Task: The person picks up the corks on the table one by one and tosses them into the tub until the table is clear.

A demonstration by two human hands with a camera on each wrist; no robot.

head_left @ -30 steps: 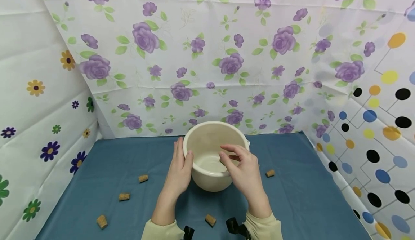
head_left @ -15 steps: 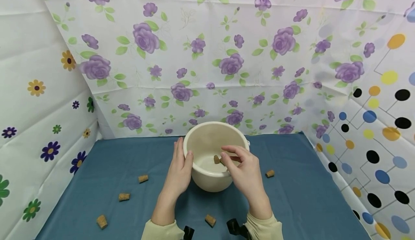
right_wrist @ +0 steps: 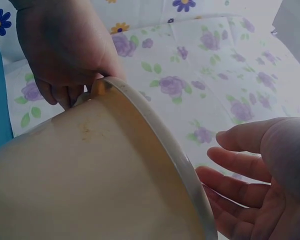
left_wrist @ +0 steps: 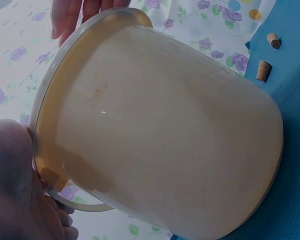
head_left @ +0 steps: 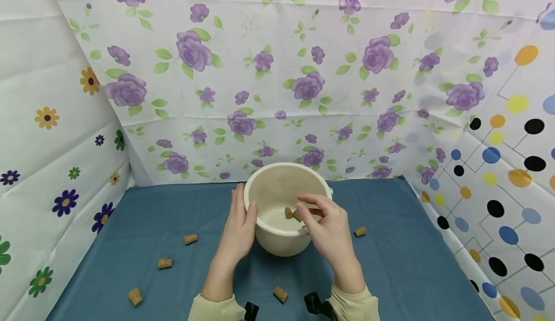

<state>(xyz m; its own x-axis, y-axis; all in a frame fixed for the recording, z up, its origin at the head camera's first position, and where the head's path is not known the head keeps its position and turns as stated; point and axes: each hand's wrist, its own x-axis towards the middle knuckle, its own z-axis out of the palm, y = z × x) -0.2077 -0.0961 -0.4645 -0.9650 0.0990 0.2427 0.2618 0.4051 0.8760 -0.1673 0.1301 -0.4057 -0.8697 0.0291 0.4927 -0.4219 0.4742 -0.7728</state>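
A cream plastic bucket (head_left: 282, 247) stands tilted slightly toward me on a blue cloth. My left hand (head_left: 237, 232) grips its left side, thumb by the rim; in the left wrist view, this hand's fingers (left_wrist: 57, 212) curl beside the bucket's handle (left_wrist: 87, 206). My right hand (head_left: 329, 227) hangs over the right front rim, fingers loosely bent over the opening. In the right wrist view, its fingers (right_wrist: 235, 182) are spread and hold nothing visible. Inside the bucket lie a cork (head_left: 288, 213) and another cork (head_left: 297, 215), partly hidden by the right fingers.
On the blue cloth (head_left: 403, 273), corks lie at left, including a near cork (head_left: 135, 297) and a farther cork (head_left: 191, 239). One more cork (head_left: 280, 294) lies in front of the bucket, another cork (head_left: 360, 231) to its right. Patterned sheets (head_left: 260, 89) enclose the back and sides.
Corks have come into view inside the bucket below my right fingers, where only one edge showed a second ago. The right fingers have shifted very slightly; the left hand and bucket stay put.
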